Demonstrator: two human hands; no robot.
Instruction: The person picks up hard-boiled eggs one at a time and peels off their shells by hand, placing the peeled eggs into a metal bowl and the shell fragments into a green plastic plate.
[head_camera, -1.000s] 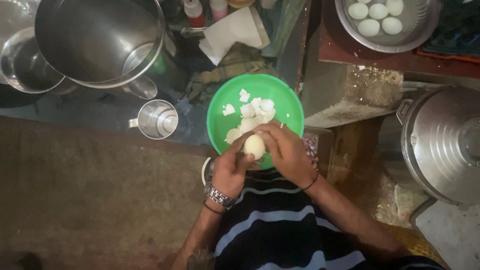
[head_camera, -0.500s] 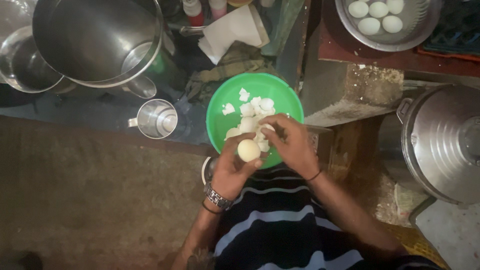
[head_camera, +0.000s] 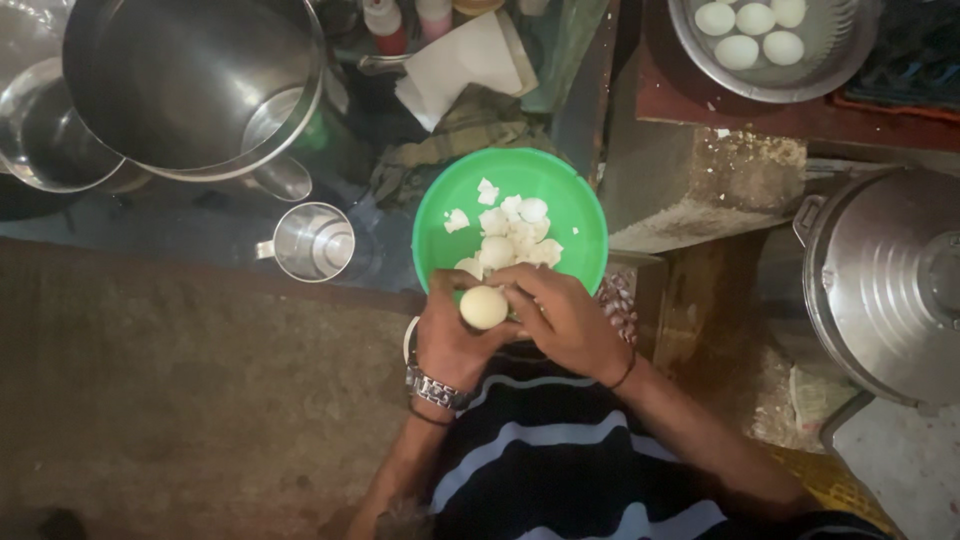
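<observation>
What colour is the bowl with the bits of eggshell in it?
Bright green. The bowl shows clearly in the head view, just beyond the hands.

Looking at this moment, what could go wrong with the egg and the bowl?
The pale boiled egg is held between the left hand and the right hand at the near rim of the round green plastic bowl, not over its middle. It may slip and fall outside. White shell pieces might also miss the bowl and land on the striped shirt.

Bare floor lies open on the near left. The far side is crowded: big steel pots (head_camera: 190, 85), a small steel cup (head_camera: 313, 241). A lidded steel pot (head_camera: 890, 285) blocks the right.
</observation>
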